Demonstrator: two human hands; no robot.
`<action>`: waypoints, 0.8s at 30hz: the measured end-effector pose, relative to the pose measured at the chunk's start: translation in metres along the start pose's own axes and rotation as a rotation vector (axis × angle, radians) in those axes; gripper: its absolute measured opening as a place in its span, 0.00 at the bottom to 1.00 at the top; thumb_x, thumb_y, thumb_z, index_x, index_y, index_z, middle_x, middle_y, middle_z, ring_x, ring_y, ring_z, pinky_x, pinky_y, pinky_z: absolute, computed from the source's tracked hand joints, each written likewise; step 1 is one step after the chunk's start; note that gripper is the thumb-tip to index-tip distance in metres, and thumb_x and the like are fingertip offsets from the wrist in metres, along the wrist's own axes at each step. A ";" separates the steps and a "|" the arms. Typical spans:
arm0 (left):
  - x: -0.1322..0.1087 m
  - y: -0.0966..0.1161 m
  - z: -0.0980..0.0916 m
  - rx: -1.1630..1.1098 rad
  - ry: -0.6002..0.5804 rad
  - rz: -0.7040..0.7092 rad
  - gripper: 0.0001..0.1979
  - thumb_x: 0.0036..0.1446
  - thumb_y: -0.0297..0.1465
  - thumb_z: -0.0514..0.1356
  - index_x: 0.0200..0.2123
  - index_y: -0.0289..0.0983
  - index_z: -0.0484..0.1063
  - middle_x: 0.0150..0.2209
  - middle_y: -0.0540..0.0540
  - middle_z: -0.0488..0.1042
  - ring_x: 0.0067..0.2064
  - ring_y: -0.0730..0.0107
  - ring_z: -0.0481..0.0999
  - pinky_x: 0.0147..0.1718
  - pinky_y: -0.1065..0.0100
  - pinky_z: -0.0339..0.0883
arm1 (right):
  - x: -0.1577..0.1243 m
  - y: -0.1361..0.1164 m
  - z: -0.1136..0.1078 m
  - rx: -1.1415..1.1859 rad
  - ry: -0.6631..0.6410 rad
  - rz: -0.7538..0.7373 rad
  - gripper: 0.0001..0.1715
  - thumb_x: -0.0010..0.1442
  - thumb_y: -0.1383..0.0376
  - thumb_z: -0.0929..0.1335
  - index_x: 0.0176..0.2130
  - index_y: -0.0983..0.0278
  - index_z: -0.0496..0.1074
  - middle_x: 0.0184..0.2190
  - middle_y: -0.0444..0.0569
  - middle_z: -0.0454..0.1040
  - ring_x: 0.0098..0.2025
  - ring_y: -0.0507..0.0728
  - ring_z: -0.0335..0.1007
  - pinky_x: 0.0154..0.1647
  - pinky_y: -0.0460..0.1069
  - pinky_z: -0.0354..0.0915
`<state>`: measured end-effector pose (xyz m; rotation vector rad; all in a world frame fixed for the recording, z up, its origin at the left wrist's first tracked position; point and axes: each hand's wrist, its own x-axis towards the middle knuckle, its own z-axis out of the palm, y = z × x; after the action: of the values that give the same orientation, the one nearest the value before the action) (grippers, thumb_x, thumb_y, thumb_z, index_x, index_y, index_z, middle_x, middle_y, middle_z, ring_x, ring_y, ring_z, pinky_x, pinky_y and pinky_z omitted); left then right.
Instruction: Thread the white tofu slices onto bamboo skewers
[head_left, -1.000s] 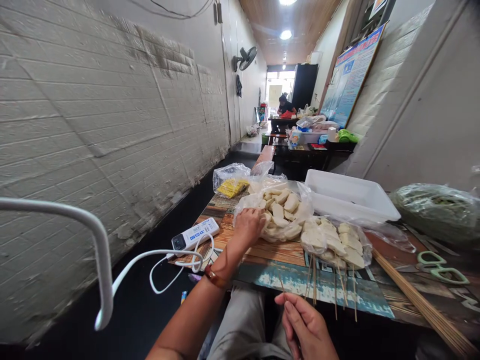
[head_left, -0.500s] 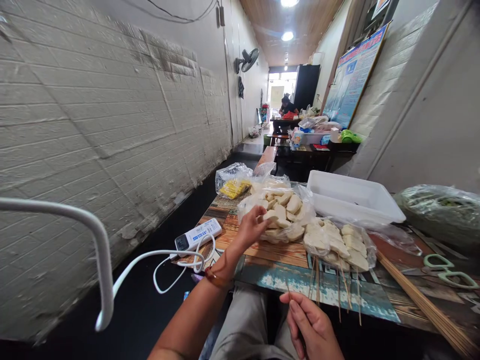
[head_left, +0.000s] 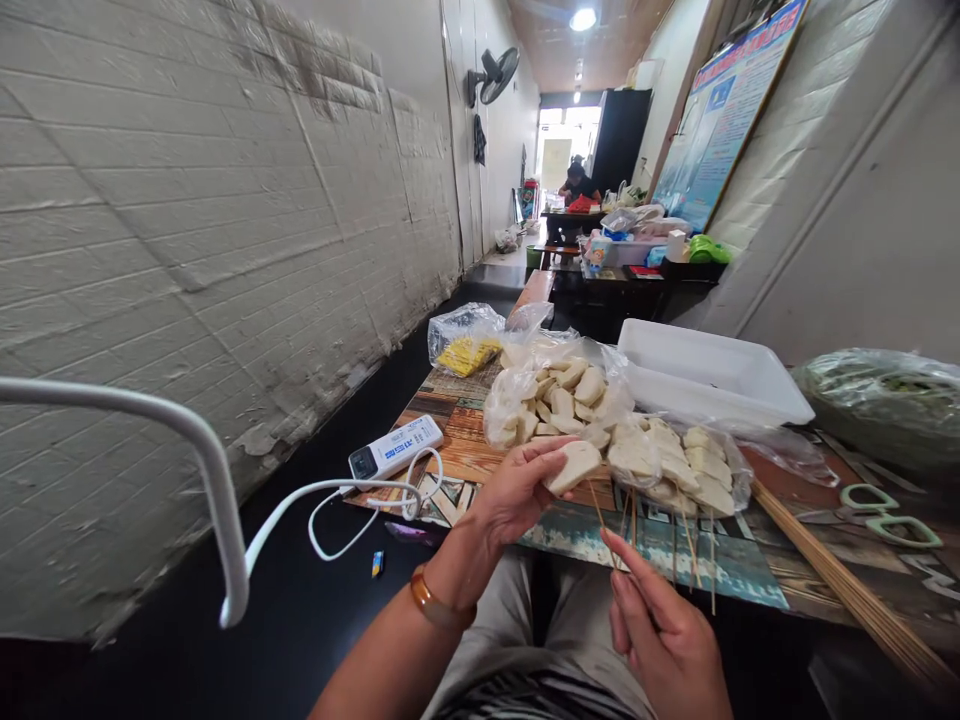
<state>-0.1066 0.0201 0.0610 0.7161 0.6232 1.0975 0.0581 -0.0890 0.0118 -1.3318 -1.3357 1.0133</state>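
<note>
Head view: a pale, flat slice of soft white cake (head_left: 574,466) is pinched between thumb and fingers of the left hand (head_left: 517,490), held just in front of the open clear plastic bag of similar slices (head_left: 559,400). A thin bamboo skewer (head_left: 600,520) is gripped in the right hand (head_left: 664,640), its tip pointed up at the slice's lower edge. The slice looks light, squishy and probably easy to split, so it's best held by its broad faces. Loaded skewers (head_left: 679,480) lie on the painted wooden surface (head_left: 465,450) beyond the right hand.

Table clutter by the brick wall
White tray (head_left: 712,375), green scissors (head_left: 889,515), power strip (head_left: 395,449), bagged greens (head_left: 885,400), wall fan (head_left: 491,75).
</note>
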 end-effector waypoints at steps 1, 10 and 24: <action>-0.001 -0.001 0.001 -0.007 -0.005 -0.007 0.23 0.43 0.32 0.72 0.45 0.31 0.77 0.40 0.40 0.78 0.32 0.73 0.74 0.25 0.76 0.67 | -0.001 -0.002 -0.001 -0.007 0.016 -0.009 0.25 0.64 0.53 0.65 0.55 0.61 0.75 0.13 0.38 0.61 0.16 0.50 0.57 0.20 0.44 0.58; -0.004 -0.003 0.007 0.019 0.007 0.015 0.22 0.40 0.34 0.74 0.39 0.30 0.77 0.35 0.42 0.78 0.29 0.76 0.73 0.22 0.78 0.64 | -0.006 -0.013 -0.006 0.038 0.020 0.004 0.23 0.62 0.55 0.67 0.53 0.59 0.77 0.13 0.38 0.61 0.15 0.50 0.56 0.19 0.45 0.60; -0.003 -0.006 0.008 0.046 0.031 0.005 0.23 0.38 0.34 0.74 0.38 0.29 0.78 0.34 0.41 0.79 0.28 0.75 0.73 0.21 0.78 0.64 | -0.006 -0.015 -0.008 0.025 0.030 0.015 0.22 0.61 0.55 0.67 0.53 0.58 0.77 0.13 0.38 0.60 0.14 0.50 0.55 0.18 0.45 0.60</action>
<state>-0.0981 0.0144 0.0618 0.7417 0.6752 1.1041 0.0627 -0.0968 0.0280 -1.3357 -1.2884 1.0133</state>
